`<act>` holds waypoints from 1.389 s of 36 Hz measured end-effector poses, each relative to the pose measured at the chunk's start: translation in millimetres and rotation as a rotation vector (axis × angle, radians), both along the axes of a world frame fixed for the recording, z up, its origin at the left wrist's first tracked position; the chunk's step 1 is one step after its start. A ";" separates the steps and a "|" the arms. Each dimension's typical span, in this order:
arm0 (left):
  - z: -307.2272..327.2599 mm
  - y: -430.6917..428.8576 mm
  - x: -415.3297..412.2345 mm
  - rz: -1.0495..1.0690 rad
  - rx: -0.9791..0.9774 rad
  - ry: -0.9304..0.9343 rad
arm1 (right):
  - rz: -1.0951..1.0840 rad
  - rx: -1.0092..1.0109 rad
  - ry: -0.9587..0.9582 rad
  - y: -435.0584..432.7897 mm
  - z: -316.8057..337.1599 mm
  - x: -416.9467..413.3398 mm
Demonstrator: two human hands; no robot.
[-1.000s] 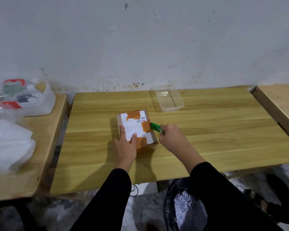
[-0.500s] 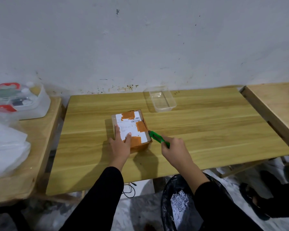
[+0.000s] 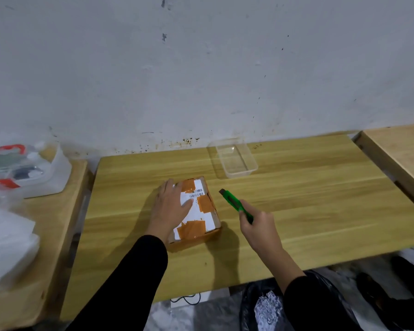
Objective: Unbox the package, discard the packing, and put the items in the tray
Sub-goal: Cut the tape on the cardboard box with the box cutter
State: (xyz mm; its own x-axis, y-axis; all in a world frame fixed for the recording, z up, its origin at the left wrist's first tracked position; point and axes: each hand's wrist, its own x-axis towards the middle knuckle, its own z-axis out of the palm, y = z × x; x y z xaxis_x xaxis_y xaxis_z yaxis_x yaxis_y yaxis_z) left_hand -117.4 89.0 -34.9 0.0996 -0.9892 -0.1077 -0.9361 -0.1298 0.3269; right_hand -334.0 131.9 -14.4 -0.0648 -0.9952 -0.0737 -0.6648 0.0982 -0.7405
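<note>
The left hand (image 3: 171, 206) covers the near-left part of the box (image 3: 196, 212) top, hiding the label there. The barcode print is too small to read. The right hand (image 3: 261, 229) hides the rear of the green cutter (image 3: 233, 203). The bin (image 3: 28, 169) at far left and the white plastic (image 3: 7, 244) are blurred and cut by the edge. The black bag (image 3: 268, 306) runs off the bottom.

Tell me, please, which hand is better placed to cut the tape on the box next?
The right hand. It already holds the green cutter, whose tip points toward the box from just beside it. The left hand lies flat on the box top and steadies it, so it is probably best left there.
</note>
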 end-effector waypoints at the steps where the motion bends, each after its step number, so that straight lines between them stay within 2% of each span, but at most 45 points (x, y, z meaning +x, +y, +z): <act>1: -1.0 -6.7 0.8 -0.025 0.016 -0.015 | -0.006 0.005 0.004 -4.4 -2.3 0.3; 7: -3.8 -33.0 5.2 -0.236 0.141 -0.173 | -0.028 0.011 0.007 -24.2 -9.2 1.9; 12: -7.5 -33.9 7.5 -0.167 0.136 -0.242 | -0.037 0.023 -0.017 -32.5 -12.1 5.3; 17: -11.7 -30.6 16.2 0.186 0.204 -0.097 | -0.046 0.003 -0.032 -33.0 -7.2 11.0; 20: -8.0 -13.1 15.3 0.277 0.218 -0.071 | -0.049 -0.024 -0.020 -30.5 -3.1 16.1; 25: -6.3 33.3 -1.6 0.332 0.132 0.018 | -0.058 -0.038 -0.010 -22.6 4.7 22.1; 28: -14.1 54.2 -7.8 0.344 0.086 0.152 | -0.046 -0.064 0.021 -16.5 7.4 23.2; 40: -25.3 62.2 -4.5 0.267 0.054 0.467 | 0.040 -0.028 0.173 -1.4 17.3 22.4; 50: -21.6 60.8 -11.7 0.363 0.091 0.501 | 0.104 0.062 0.424 -6.0 28.5 35.5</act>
State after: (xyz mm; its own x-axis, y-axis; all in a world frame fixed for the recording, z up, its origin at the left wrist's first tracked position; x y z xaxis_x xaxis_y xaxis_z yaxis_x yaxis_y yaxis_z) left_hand -129.1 149.9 -56.5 0.3433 -0.8864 -0.3104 -0.5630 -0.4588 0.6875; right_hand -298.5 125.9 14.0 -0.0019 -0.9926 -0.1215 -0.9173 0.0501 -0.3949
